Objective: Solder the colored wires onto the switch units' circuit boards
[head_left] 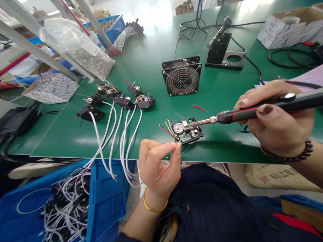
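Note:
In my right hand (277, 117) is a soldering iron (239, 116), its tip pointing left and touching or just above a small circuit board (190, 134) in a black housing near the bench's front edge. A round silver metal part (178, 128) sits on the board's left side, and several coloured wires (168, 130) stick out leftward from it. My left hand (160, 164) pinches a thin strand of solder wire (182, 136) between thumb and forefinger at the board's front edge. Where the tip meets the board is too small to make out exactly.
A black fan (181, 76) stands behind the board, with short red wires (199, 108) before it. An iron stand (224, 53) is at back right. Several black assemblies with white cables (123, 134) lie left. A blue crate (108, 198) full of cabled parts stands below the edge.

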Motion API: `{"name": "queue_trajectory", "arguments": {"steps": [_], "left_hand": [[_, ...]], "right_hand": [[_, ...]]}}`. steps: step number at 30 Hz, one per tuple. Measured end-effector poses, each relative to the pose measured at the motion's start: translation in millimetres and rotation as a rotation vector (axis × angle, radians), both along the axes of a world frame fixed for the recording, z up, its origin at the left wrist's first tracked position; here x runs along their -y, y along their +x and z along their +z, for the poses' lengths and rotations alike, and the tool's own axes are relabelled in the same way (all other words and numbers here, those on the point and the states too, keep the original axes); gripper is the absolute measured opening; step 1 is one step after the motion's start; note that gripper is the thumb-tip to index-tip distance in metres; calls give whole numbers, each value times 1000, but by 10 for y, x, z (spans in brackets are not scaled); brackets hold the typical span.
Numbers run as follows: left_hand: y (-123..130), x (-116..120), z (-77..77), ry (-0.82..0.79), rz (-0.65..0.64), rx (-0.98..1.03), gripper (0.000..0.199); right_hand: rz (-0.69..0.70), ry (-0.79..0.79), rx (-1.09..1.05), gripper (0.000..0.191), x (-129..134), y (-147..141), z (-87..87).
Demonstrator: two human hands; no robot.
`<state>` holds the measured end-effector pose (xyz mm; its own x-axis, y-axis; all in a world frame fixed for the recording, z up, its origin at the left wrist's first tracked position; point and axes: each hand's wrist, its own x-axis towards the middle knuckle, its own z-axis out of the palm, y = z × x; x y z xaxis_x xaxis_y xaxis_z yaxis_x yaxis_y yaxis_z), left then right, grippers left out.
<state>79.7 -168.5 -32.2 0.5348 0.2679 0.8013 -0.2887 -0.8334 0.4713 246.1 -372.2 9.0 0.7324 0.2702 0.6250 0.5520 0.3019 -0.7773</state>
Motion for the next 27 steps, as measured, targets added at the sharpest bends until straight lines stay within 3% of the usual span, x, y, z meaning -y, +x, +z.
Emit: {"name": "queue_trajectory", "arguments": {"steps": [20,27], "left_hand": [[24,-2,-5,10,24,-8,21],[-4,-10,-24,14,30,-23,20]], "right_hand": [[29,12,-3,21,8,0,-6],[-24,-13,-19,25,4,0,15]]}}
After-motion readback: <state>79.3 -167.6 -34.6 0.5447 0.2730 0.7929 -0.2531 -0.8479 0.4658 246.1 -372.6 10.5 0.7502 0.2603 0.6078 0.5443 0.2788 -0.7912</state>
